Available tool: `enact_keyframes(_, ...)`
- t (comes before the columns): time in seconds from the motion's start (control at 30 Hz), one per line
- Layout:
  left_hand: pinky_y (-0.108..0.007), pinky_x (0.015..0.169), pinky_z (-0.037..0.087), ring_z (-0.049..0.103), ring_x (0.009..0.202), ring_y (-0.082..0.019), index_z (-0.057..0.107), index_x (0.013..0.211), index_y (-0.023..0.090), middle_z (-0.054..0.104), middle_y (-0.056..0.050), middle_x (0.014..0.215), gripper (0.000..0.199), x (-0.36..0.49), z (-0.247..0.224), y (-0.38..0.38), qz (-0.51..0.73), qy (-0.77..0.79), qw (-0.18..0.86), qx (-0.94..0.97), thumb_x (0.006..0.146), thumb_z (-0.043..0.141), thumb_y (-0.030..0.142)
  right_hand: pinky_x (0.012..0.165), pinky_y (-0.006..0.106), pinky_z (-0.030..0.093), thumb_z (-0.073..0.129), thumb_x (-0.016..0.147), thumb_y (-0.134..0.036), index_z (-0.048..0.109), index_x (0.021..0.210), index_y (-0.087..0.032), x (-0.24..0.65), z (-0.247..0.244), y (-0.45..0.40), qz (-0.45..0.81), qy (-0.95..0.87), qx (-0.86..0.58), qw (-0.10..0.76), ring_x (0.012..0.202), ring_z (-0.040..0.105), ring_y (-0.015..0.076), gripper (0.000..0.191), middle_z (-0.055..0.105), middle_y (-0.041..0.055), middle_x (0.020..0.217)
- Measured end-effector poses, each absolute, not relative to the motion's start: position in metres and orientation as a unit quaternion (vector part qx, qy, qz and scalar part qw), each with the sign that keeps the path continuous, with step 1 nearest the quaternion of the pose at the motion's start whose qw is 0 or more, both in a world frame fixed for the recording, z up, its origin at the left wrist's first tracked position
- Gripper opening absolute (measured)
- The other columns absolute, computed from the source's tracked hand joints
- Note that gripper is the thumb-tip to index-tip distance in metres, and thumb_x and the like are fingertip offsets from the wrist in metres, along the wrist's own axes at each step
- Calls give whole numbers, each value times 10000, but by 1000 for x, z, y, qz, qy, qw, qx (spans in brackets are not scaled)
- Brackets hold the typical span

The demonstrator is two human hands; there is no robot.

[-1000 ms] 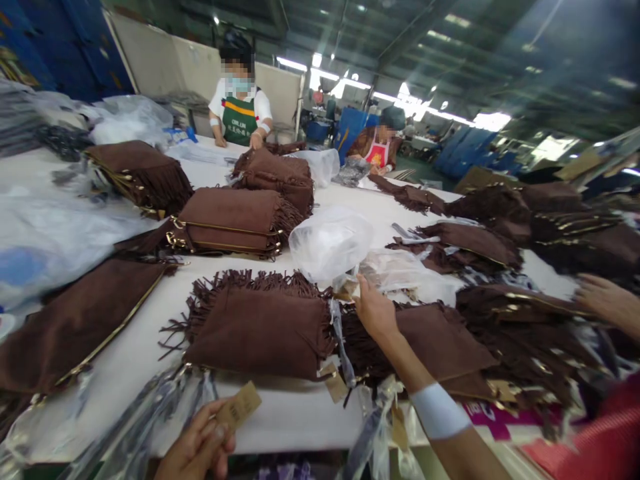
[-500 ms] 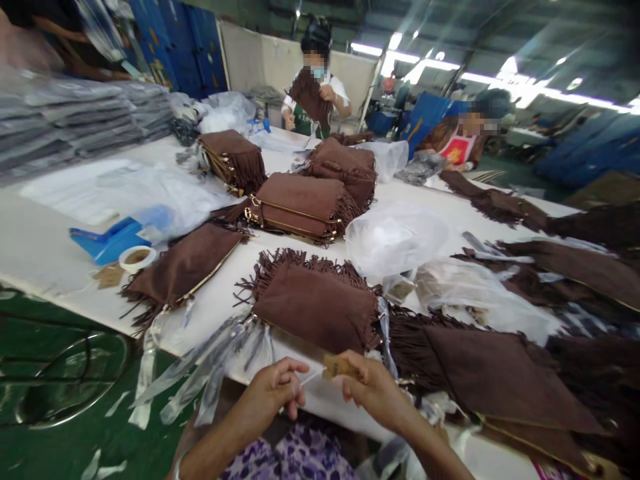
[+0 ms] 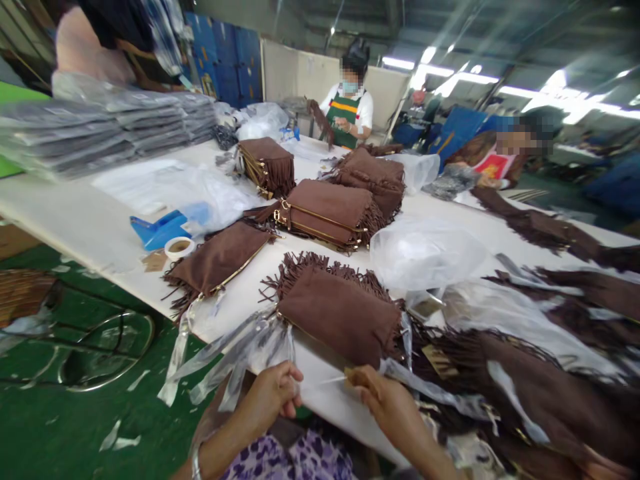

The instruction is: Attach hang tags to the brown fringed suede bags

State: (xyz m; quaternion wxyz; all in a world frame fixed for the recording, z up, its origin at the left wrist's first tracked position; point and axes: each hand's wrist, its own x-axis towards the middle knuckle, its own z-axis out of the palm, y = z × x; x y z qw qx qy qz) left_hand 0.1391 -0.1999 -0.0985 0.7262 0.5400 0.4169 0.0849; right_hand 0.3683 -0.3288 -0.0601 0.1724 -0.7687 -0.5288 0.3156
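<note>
My left hand is closed in a pinch on one end of a thin white string. The string runs across to my right hand, whose fingers are shut on a small tan tag, mostly hidden by them. Just beyond both hands lies a brown fringed bag with a gold zip edge, flat on the table. Clear plastic strips hang from its left corner over the table edge. On the right, another brown fringed bag lies with a tan tag near its fringe.
Stacked brown bags stand mid-table. A blue tape dispenser, a tape roll and clear plastic bags lie around them. Grey wrapped packs are piled at left. One co-worker stands opposite, another at right.
The view has turned left. My hands are farther apart, with more string between them, and the tag is more covered by my right fingers. The opposite co-worker's brown item has moved left.
</note>
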Motion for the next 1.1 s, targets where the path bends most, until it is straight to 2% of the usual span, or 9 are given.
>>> enact_keyframes(0.13,-201,434,363,551,423,-109,484,982,162,678,-18,648,337,147,-100,-202,92,402,726,551,750,468,405,758,394,495,584,829,-108,564,1314,-199,355,-69,-335,113,-598,-793,-27,881,682,308,494,717,102,964)
enact_keyframes(0.2,-190,412,328,516,393,-96,470,999,164,675,-10,637,320,151,-97,-202,88,401,722,557,761,443,376,729,402,509,604,830,-131,562,1331,-215,350,-70,-335,58,-617,-783,-51,851,684,315,510,717,106,948)
enact_keyframes(0.3,-181,382,271,459,365,-83,462,1027,164,654,9,609,298,156,-88,-199,95,386,712,579,816,427,371,755,365,526,550,887,-174,586,1297,-254,340,-65,-326,73,-646,-759,32,959,678,297,419,694,121,1140)
enact_keyframes(0.4,-183,363,269,448,363,-84,465,1090,171,660,10,645,337,159,-78,-196,108,368,706,596,868,449,424,785,312,534,531,910,-231,531,1348,-269,320,-61,-303,268,-611,-719,192,943,679,233,439,654,100,1245)
enact_keyframes(0.57,-197,345,298,451,367,-97,458,1206,183,675,-5,704,506,157,-68,-190,130,383,708,579,864,467,556,535,228,479,565,863,-271,570,1230,-242,281,-64,-274,541,-402,-640,369,611,624,159,368,679,-4,811)
enact_keyframes(0.7,-198,336,220,394,324,-102,484,1179,163,576,44,514,630,149,-74,-183,85,409,676,607,818,464,678,491,188,367,680,785,-254,659,983,-233,275,-65,-268,477,-416,-683,363,567,542,121,200,612,-50,696)
enact_keyframes(0.83,-192,338,176,354,289,-104,452,1191,151,504,68,405,772,148,-93,-173,52,408,695,590,763,448,793,556,179,363,601,794,-128,655,939,-227,285,-64,-262,416,-467,-690,363,612,566,111,184,642,-59,693)
enact_keyframes(1.0,-197,353,188,366,298,-100,489,1137,147,546,45,443,778,142,-100,-169,36,359,772,524,716,519,801,523,174,348,529,849,-122,655,875,-214,290,-59,-258,423,-485,-686,339,519,544,88,157,634,-60,663)
enact_keyframes(1.1,-226,392,292,454,349,-129,492,1163,154,595,27,528,714,130,-99,-154,48,368,750,548,780,480,757,552,180,347,556,875,-161,660,867,-219,292,-55,-252,389,-531,-682,320,555,570,94,120,640,-55,662)
